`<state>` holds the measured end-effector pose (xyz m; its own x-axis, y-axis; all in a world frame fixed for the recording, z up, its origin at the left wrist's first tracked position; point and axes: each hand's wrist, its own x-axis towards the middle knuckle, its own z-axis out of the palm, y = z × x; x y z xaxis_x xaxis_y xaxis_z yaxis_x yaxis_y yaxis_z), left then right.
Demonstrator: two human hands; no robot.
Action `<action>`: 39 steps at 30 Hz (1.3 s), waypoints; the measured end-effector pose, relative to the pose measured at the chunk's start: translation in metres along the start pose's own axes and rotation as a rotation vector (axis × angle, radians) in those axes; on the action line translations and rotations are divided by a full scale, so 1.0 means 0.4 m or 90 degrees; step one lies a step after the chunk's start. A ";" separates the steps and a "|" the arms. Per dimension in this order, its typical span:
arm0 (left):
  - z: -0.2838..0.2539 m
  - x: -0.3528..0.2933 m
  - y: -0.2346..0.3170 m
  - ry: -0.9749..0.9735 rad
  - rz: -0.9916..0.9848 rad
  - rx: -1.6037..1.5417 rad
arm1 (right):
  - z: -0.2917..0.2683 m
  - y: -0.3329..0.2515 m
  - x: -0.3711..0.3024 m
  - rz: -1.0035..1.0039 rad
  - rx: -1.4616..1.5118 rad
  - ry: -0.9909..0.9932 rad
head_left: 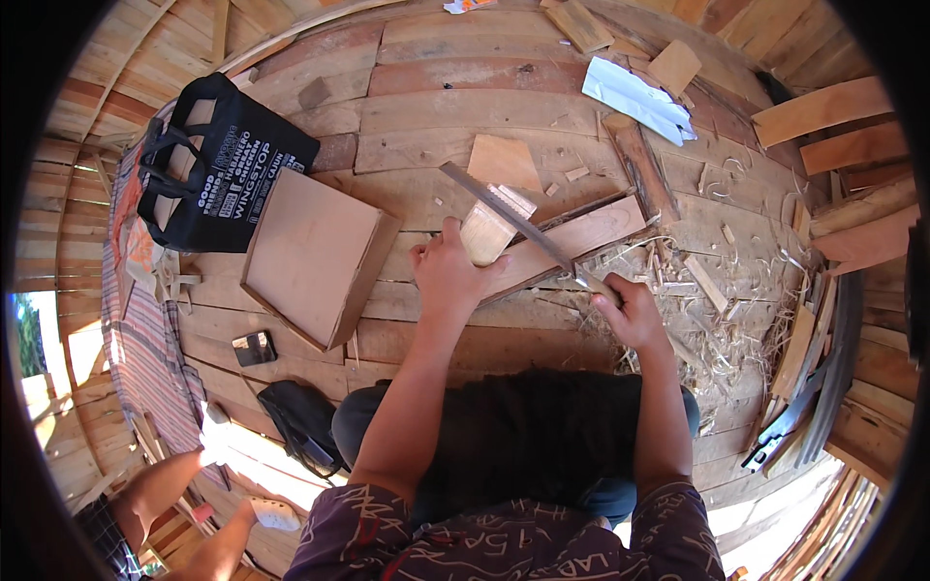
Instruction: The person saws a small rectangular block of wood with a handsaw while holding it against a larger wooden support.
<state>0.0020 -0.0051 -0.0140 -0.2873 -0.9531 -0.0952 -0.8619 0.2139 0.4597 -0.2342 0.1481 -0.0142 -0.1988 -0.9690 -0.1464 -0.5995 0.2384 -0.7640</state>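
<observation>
My left hand (453,268) is wrapped round a pale wooden block (487,232), holding it tilted over a long board (605,225). Rows of small notches run along the block's far end. The handle of a long, narrow, dark file (511,210) is gripped in my right hand (632,312). Its blade slants up to the left across the notched end of the block; I cannot tell whether it touches there. Just beyond the block lies a flat piece of wood (504,162).
To the left are a cardboard box (315,257), a black bag (228,169) and a phone (254,348). Wood shavings (722,339) cover the floor at right, beside stacked planks and a saw (775,436). Another person's leg (160,489) shows at lower left.
</observation>
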 end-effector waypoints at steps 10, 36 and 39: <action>0.019 0.000 -0.011 0.136 0.058 -0.004 | -0.011 -0.003 0.003 0.024 0.017 0.016; 0.050 -0.006 -0.018 -0.101 0.052 -0.018 | -0.008 -0.003 -0.005 0.068 -0.104 0.042; 0.091 -0.025 -0.042 -0.086 0.095 0.004 | 0.001 0.011 -0.008 0.097 -0.119 0.029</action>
<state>0.0044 0.0087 -0.0529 -0.4652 -0.8735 -0.1435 -0.8076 0.3525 0.4727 -0.2359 0.1521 -0.0173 -0.3298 -0.9183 -0.2190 -0.6923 0.3929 -0.6053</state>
